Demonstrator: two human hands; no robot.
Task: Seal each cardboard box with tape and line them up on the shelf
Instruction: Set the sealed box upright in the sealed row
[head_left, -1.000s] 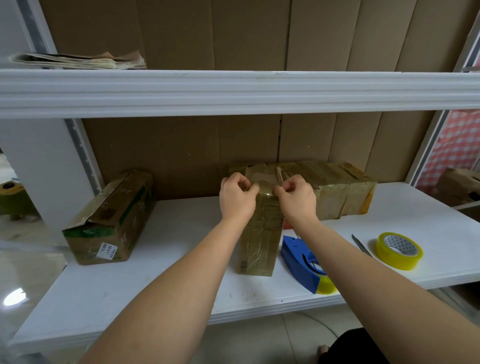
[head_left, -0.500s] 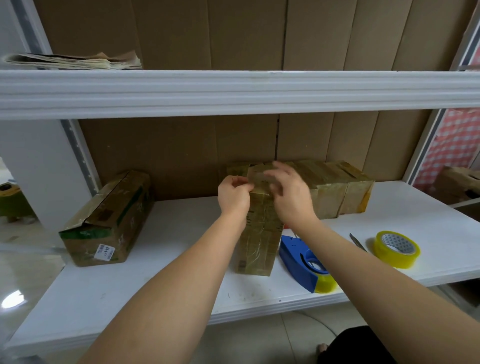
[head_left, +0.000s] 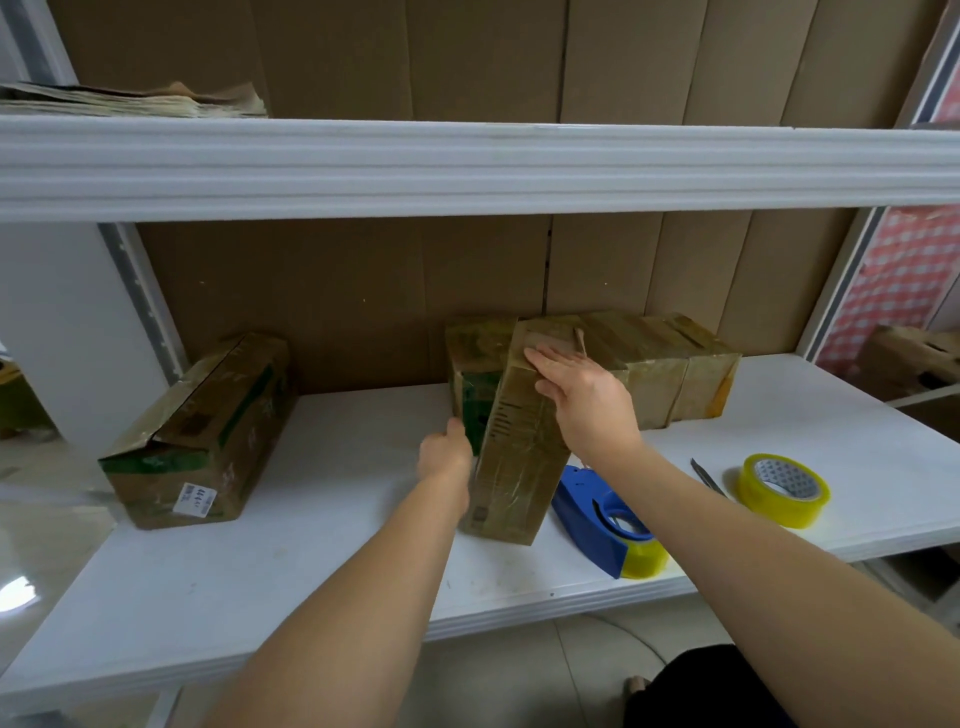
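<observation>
A tape-wrapped cardboard box (head_left: 511, 467) lies lengthwise on the white shelf (head_left: 332, 530), its front end toward me. My right hand (head_left: 582, 395) rests flat on its top, fingers spread over the far end. My left hand (head_left: 447, 457) presses against the box's left side, low down. Behind it, a row of taped boxes (head_left: 654, 374) stands against the cardboard back wall. Another cardboard box (head_left: 202, 431) with green print, its flap seam showing, lies at the shelf's left.
A blue tape dispenser (head_left: 602, 525) with yellow tape lies right of the box near the shelf's front edge. A yellow tape roll (head_left: 783, 488) and a small blade (head_left: 706, 475) lie further right. An upper shelf (head_left: 467, 166) holds flattened cardboard (head_left: 135, 101).
Both hands left the box's far top edge. The right hand now lies flat on top; the left dropped down to the box's left side.
</observation>
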